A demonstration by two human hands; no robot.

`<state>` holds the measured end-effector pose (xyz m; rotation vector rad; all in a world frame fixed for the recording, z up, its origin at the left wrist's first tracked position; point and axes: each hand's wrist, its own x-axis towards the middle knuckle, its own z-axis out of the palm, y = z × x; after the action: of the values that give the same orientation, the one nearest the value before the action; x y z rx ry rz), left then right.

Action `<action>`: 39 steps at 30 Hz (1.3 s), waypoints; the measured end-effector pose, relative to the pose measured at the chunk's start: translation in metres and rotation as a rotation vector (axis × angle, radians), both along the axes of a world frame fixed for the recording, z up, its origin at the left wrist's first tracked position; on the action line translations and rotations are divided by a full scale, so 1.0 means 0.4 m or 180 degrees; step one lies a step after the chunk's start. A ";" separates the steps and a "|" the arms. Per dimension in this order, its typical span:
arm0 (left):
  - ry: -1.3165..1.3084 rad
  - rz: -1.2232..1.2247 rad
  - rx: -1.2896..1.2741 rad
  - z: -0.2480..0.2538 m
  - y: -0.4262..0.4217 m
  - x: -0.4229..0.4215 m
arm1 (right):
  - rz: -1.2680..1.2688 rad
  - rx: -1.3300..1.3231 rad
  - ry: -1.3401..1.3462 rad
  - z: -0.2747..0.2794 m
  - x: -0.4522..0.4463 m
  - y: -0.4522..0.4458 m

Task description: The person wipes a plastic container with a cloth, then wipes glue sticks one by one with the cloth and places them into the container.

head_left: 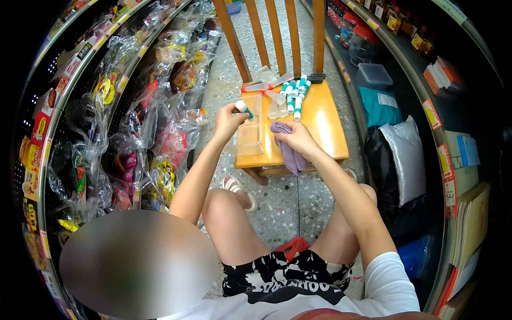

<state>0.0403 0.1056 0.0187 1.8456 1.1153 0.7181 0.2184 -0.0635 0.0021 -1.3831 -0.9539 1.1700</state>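
My left hand is closed around a glue stick with a white cap and a teal body, held tilted above a clear plastic box. That box lies on the left side of a wooden chair seat. A purple cloth is gripped in my right hand and hangs over the front edge of the seat. Behind the hands, several more glue sticks lie in a loose pile. Beside them are clear bottles with red parts, whose exact kind I cannot make out.
Shelves of bagged snacks rise close on the left. On the right shelf are a clear tub, a teal packet and a silver bag. The chair's slatted back stands at the far side. A red stool shows between my legs.
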 end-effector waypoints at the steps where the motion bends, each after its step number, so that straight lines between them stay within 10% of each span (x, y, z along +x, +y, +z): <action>1: 0.0173 0.0008 -0.0018 -0.005 0.010 0.006 | -0.0004 -0.0010 -0.0063 -0.002 -0.003 0.002; 15: 0.1193 0.0050 0.0094 -0.128 0.087 0.072 | 0.0076 0.0013 -0.0609 0.008 0.011 -0.007; 39: 0.0055 0.0418 0.1106 0.011 -0.054 0.106 | 0.0020 -0.0056 -0.0857 0.044 0.037 -0.046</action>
<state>0.0825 0.0839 0.0232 2.0816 1.1886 1.0268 0.2330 -0.0818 0.0199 -1.5798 -1.1385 1.0145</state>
